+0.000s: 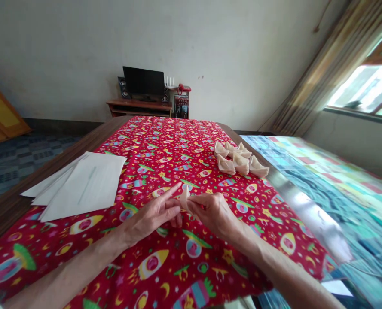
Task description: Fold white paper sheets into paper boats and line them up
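Observation:
A small folded paper boat [184, 198] of pale paper is held above the red patterned cloth. My right hand [215, 210] pinches it by its right side between thumb and fingers. Just left of the boat is my left hand [163, 208], its index finger and thumb stretched out and the other fingers loosely bent. Its fingertips come close to the boat; I cannot tell whether they touch it. Several similar folded paper boats [240, 163] stand grouped in two rows at the right side of the cloth. Fanned white paper sheets [87, 184] lie on the left.
The red cloth [152, 266] with rocket prints covers a long dark wooden table [90, 137]. A monitor [144, 81] and speakers stand on a desk by the far wall. To the right is a bed [307, 171] with patterned covers, below a curtained window.

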### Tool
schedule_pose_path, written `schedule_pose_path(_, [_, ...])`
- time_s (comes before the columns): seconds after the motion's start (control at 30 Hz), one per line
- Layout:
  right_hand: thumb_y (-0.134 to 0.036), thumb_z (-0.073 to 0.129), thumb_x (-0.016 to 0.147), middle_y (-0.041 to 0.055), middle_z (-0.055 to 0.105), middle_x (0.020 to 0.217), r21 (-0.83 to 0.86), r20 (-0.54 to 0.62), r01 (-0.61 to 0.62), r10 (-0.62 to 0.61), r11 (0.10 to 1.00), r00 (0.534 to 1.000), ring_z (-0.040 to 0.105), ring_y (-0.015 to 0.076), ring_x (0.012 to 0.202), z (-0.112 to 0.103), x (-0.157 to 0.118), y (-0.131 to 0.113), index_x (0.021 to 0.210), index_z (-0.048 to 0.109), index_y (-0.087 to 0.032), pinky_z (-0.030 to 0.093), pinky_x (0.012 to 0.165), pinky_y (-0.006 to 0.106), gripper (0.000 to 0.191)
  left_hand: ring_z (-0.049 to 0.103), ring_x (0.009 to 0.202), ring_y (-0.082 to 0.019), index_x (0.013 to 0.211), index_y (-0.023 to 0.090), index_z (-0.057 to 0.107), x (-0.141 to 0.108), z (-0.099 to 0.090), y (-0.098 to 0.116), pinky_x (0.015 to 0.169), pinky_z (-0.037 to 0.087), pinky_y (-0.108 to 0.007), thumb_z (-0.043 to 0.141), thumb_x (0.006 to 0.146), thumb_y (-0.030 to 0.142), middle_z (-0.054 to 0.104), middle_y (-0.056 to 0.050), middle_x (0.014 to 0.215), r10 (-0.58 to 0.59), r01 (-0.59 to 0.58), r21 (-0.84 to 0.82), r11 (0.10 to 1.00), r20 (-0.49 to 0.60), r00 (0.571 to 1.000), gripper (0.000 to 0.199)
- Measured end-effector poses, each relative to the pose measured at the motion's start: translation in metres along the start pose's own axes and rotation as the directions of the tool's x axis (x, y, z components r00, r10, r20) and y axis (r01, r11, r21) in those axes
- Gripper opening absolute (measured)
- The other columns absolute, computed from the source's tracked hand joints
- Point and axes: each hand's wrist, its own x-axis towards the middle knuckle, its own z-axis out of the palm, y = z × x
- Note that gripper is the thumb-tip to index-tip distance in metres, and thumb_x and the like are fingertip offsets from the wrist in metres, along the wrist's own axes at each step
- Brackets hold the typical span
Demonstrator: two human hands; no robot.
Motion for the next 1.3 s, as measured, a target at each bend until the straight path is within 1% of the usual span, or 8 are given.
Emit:
schedule_pose_path(0.17, [-0.012,0.044,0.082,-0.0075,0.033,0.05,0.04,0.05,0.022,-0.024,0.999,0.998,0.026,0.0025,0.047,0.0,-0.002,-0.002,0.056,0.04,-0.015,0.018,0.046,0.017,0.027,0.059,0.076,-0.015,0.147,0.018,0.004,0.002,-0.001,-0.01,0.07,0.045,-0.029,0.057,0.087,0.031,0.064,-0.005,0.087,0.03,-0.027,-0.073,0.997,0.049,0.998,0.081])
schedule_pose_path(0.27, [-0.012,0.043,0.082,-0.0073,0.035,0.049,0.01,0.036,0.003,-0.003,1.0,0.999,0.026,0.0026,0.045,-0.003,-0.002,-0.002,0.056,0.044,-0.015,0.018,0.045,0.018,0.025,0.06,0.087,-0.018,0.147,0.023,0.006,0.001,-0.002,-0.013,0.075,0.046,-0.031,0.055,0.088,0.031,0.06,-0.01,0.109,0.042,-0.038,-0.122,0.992,0.026,0.999,0.078])
schedule_pose_path(0.37, [-0.018,0.043,0.083,-0.0067,0.034,0.048,-0.096,-0.03,-0.028,0.026,0.995,0.999,0.024,0.0038,0.045,-0.017,-0.004,0.004,0.055,0.046,-0.015,0.017,0.045,0.019,0.028,0.058,0.094,-0.019,0.146,0.027,0.012,-0.002,-0.003,-0.014,0.078,0.047,-0.032,0.055,0.088,0.032,0.048,-0.012,0.13,0.05,-0.048,-0.126,0.991,0.013,0.999,0.073])
schedule_pose_path(0.47, [-0.026,0.043,0.085,-0.0052,0.035,0.047,-0.288,-0.087,-0.122,0.101,0.95,0.991,0.025,0.0049,0.045,-0.044,-0.011,0.022,0.053,0.049,-0.015,0.017,0.046,0.021,0.034,0.058,0.092,-0.018,0.145,0.026,0.02,-0.003,-0.003,-0.012,0.076,0.049,-0.031,0.055,0.087,0.03,0.046,-0.013,0.132,0.055,-0.057,-0.09,0.994,-0.018,0.998,0.068])
schedule_pose_path(0.67, [-0.033,0.042,0.086,0.0023,0.052,0.051,-0.7,-0.245,-0.453,0.41,0.552,0.879,0.037,0.0093,0.044,-0.113,-0.037,0.097,0.065,0.063,-0.017,0.017,0.049,0.026,0.034,0.059,0.085,-0.016,0.137,0.022,0.041,-0.002,-0.004,-0.009,0.077,0.048,-0.028,0.053,0.087,0.027,0.057,-0.009,0.117,0.04,-0.04,0.024,0.999,-0.013,0.999,0.052])
schedule_pose_path(0.8, [-0.031,0.041,0.087,0.0083,0.061,0.065,-0.781,-0.233,-0.501,0.571,0.373,0.787,0.044,0.0119,0.048,-0.14,-0.049,0.135,0.072,0.067,-0.017,0.018,0.049,0.027,0.033,0.059,0.085,-0.015,0.13,0.022,0.049,-0.003,-0.003,-0.009,0.078,0.048,-0.027,0.053,0.087,0.027,0.063,-0.006,0.106,0.002,-0.002,0.07,0.998,-0.001,1.0,0.044])
schedule_pose_path(1.03, [-0.03,0.036,0.09,0.0091,0.063,0.072,-0.798,-0.125,-0.446,0.612,0.406,0.781,0.055,0.0152,0.059,-0.133,-0.049,0.147,0.072,0.066,-0.016,0.021,0.05,0.027,0.038,0.06,0.08,-0.017,0.118,0.018,0.061,-0.002,-0.002,-0.005,0.075,0.05,-0.028,0.056,0.083,0.031,0.065,-0.006,0.095,0.001,-0.002,0.117,0.993,0.007,1.0,0.038])
schedule_pose_path(1.3, [-0.033,0.037,0.091,0.0103,0.062,0.07,-0.761,-0.145,-0.492,0.629,0.423,0.764,0.058,0.0178,0.061,-0.135,-0.049,0.137,0.074,0.066,-0.016,0.025,0.051,0.027,0.038,0.061,0.079,-0.017,0.115,0.02,0.064,-0.001,-0.005,-0.013,0.075,0.051,-0.029,0.056,0.083,0.033,0.066,-0.007,0.094,0.05,-0.053,0.134,0.99,0.028,0.998,0.036])
